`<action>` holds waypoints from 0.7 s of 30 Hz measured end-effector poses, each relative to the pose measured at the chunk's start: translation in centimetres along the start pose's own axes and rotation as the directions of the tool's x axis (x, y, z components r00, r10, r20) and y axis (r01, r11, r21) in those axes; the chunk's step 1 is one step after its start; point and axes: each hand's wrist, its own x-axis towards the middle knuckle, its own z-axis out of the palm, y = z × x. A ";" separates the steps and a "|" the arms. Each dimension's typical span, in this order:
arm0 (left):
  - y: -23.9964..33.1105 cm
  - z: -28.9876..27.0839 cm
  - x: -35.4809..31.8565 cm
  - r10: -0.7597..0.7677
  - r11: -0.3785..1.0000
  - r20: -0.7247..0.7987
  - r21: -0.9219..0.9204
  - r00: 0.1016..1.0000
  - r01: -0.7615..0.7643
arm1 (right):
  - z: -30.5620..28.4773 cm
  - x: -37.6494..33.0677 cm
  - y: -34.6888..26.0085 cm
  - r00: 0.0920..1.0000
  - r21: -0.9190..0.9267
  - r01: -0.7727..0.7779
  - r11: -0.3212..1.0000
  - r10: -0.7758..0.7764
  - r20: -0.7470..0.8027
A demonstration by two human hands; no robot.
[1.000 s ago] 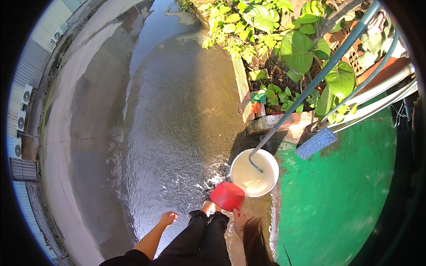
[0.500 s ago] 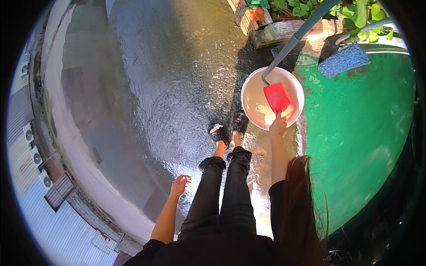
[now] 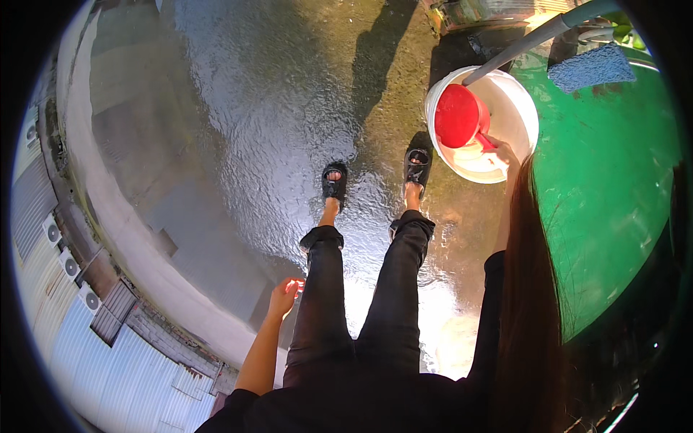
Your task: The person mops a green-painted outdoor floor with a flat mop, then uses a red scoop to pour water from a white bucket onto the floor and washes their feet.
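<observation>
A red dipper with a round bowl is in my right hand, whose fingers are wrapped round its handle. It is above the mouth of a white bucket. The bowl shows as a dark red round; whether water is in it I cannot tell. A grey pole slants into the bucket, its lower end hidden behind the dipper. Low beside my left thigh hangs my left hand, empty, with loosely bent fingers apart. Long hair covers part of my right forearm.
Wet, shiny concrete lies under my black sandals. A green floor stretches to the right of the bucket, with a blue textured pad at its far side. Bricks edge the far end; a pale kerb curves along the left.
My feet have moved apart, the left one leftward. The dipper has turned in my right hand and shifted toward the bucket's left rim. In view, the bucket now appears farther up and right.
</observation>
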 end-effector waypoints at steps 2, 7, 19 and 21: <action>-0.8 -2.0 1.8 0.029 0.999 0.016 0.031 0.999 -0.029 | -0.8 -3.8 1.9 0.981 0.268 0.179 0.947 -0.193 0.026; -0.8 -10.3 5.0 0.213 0.973 -0.008 0.094 0.977 -0.212 | 5.7 -18.7 -2.1 0.990 0.489 0.122 0.863 -0.071 -0.122; -2.7 -18.8 8.2 0.147 0.979 -0.036 0.149 0.988 -0.140 | 12.0 -26.5 -1.0 0.975 0.539 0.184 0.822 -0.084 -0.204; -2.4 -18.0 8.6 0.111 0.987 -0.021 0.120 0.994 -0.108 | 11.4 -26.7 -1.2 0.992 0.446 0.073 0.892 -0.017 -0.128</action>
